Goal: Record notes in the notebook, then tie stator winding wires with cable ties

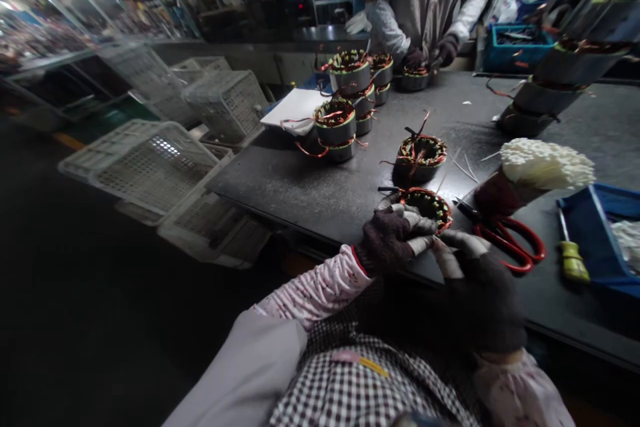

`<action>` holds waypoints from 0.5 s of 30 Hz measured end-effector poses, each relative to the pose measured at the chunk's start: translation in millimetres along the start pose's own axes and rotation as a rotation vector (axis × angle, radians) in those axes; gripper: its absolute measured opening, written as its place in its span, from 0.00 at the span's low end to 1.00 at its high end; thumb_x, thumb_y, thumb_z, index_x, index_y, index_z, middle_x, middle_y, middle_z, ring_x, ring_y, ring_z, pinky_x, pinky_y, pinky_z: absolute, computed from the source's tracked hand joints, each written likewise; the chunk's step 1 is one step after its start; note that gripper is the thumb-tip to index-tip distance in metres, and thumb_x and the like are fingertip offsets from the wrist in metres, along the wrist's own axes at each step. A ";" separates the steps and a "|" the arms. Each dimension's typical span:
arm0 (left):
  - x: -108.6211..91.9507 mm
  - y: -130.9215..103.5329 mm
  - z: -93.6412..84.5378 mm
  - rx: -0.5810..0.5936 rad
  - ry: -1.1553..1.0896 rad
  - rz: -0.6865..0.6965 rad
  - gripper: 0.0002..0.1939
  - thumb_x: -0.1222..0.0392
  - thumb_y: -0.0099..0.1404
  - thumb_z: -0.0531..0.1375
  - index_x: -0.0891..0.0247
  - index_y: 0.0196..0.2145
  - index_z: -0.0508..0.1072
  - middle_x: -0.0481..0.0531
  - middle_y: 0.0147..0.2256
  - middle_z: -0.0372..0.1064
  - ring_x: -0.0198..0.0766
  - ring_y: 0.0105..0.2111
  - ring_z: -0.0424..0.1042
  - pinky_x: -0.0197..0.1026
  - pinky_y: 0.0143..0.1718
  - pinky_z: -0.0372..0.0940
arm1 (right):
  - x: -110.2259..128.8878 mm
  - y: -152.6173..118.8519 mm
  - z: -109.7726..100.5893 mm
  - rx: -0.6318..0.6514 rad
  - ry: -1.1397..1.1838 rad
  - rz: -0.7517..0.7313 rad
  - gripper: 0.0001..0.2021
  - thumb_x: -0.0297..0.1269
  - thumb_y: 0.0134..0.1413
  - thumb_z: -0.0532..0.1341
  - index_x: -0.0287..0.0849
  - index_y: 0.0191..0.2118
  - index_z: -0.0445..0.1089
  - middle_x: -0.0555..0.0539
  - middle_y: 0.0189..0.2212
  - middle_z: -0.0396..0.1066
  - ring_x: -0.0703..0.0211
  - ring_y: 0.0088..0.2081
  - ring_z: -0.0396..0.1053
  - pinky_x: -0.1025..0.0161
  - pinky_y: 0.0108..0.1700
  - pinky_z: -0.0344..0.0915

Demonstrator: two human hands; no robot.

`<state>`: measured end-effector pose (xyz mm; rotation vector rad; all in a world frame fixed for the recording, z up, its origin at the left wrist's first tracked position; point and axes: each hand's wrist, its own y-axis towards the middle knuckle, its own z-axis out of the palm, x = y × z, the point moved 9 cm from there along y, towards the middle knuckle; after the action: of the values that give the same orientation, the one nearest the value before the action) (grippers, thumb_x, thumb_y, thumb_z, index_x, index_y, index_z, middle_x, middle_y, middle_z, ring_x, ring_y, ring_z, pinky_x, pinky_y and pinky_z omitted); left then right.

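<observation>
A ring-shaped part wound with copper wire (443,208) rests at the near edge of the dark table (295,180). My left hand (395,237), in a dark glove with pale wrapped fingertips, grips its near left side. At its near right side is my right hand (475,273), gloved alike, with the fingertips bent in by the rim; what they pinch is too small to make out. Just behind stands a second wound ring (420,159) with wires sticking up. Red-handled scissors (517,243) lie to the right of the ring, beside my right hand.
Stacked wound rings (335,127) stand at the back left beside white sheets (295,110). A cup of white ties (545,163), a yellow-handled screwdriver (573,260) and a blue bin (600,233) are on the right. Across the table, a person's gloved hands (447,50) touch another ring.
</observation>
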<state>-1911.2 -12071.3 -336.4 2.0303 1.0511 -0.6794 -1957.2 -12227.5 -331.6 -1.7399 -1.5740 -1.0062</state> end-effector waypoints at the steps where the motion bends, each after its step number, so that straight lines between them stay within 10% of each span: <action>1: 0.4 0.5 -0.8 -0.014 0.002 0.000 0.11 0.61 0.65 0.73 0.57 0.46 0.85 0.46 0.42 0.84 0.41 0.51 0.79 0.52 0.64 0.67 | 6.0 -0.7 -4.2 -0.016 -0.057 -0.033 0.23 0.60 0.64 0.60 0.45 0.44 0.79 0.41 0.40 0.79 0.45 0.41 0.77 0.51 0.42 0.70; 9: 1.2 1.0 3.2 -0.030 0.052 0.015 0.08 0.61 0.65 0.71 0.57 0.43 0.85 0.46 0.42 0.84 0.43 0.50 0.80 0.55 0.66 0.65 | -1.4 14.8 17.5 0.199 -0.169 0.025 0.24 0.53 0.59 0.55 0.43 0.47 0.82 0.39 0.41 0.82 0.40 0.43 0.79 0.48 0.46 0.71; 15: -4.3 -0.9 3.6 -0.004 0.115 0.059 0.11 0.58 0.70 0.68 0.60 0.48 0.84 0.53 0.52 0.82 0.45 0.57 0.78 0.55 0.68 0.65 | -7.1 -3.8 7.1 0.206 0.296 0.106 0.18 0.55 0.63 0.64 0.45 0.39 0.78 0.46 0.32 0.78 0.53 0.31 0.73 0.60 0.32 0.69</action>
<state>-1914.6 -12075.8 -335.8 2.1087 1.0521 -0.5348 -1960.0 -12225.0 -341.7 -1.4454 -1.3332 -0.9622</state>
